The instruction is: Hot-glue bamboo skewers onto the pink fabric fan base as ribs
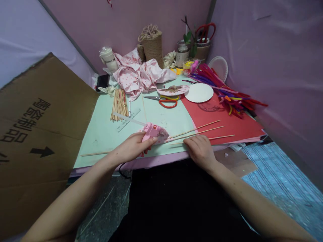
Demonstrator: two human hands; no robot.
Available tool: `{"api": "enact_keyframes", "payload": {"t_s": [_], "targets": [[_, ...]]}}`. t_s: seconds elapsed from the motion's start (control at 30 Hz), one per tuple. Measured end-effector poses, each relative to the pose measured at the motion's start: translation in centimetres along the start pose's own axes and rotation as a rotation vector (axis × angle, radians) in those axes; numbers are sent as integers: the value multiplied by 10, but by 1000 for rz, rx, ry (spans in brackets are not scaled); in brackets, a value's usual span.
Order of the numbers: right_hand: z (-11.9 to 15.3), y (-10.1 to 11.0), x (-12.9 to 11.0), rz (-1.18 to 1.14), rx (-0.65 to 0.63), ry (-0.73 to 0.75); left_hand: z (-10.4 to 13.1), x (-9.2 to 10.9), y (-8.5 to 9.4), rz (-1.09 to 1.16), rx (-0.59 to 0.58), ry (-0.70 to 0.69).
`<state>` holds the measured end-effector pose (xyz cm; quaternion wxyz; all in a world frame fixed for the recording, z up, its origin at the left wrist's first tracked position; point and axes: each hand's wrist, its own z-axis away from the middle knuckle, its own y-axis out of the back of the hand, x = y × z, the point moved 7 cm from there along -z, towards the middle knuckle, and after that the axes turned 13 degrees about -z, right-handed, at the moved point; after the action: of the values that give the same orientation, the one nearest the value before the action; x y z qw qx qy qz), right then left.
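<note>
My left hand (136, 144) is wrapped round the handle of a pink hot glue gun (152, 131), whose nozzle points right. A translucent glue stick (128, 118) sticks out of its back end. Beside the nozzle lie two thin bamboo sticks (202, 126), roughly side by side and slanting up to the right. My right hand (200, 150) is closed at the table's near edge, its fingers pressed on a third bamboo stick (223, 137) that shows on both sides of the hand. Whether glue is on the sticks I cannot make out.
Scissors (168, 102), a white disc (199, 92), a ruler (128, 120) and a bundle of sticks (119, 106) lie farther back. Pink cloth (136, 75), twine (152, 43) and pipe cleaners (222, 85) line the rear. A cardboard panel (45, 127) stands at left.
</note>
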<state>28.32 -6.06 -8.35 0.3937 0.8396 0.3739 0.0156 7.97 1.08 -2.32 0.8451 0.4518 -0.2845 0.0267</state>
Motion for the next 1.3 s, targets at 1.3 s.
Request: {"api": "enact_keyframes", "payload": {"t_s": [1.3], "targets": [[-1, 1, -1, -12, 1, 0, 13, -5, 47, -42, 132, 80]]}}
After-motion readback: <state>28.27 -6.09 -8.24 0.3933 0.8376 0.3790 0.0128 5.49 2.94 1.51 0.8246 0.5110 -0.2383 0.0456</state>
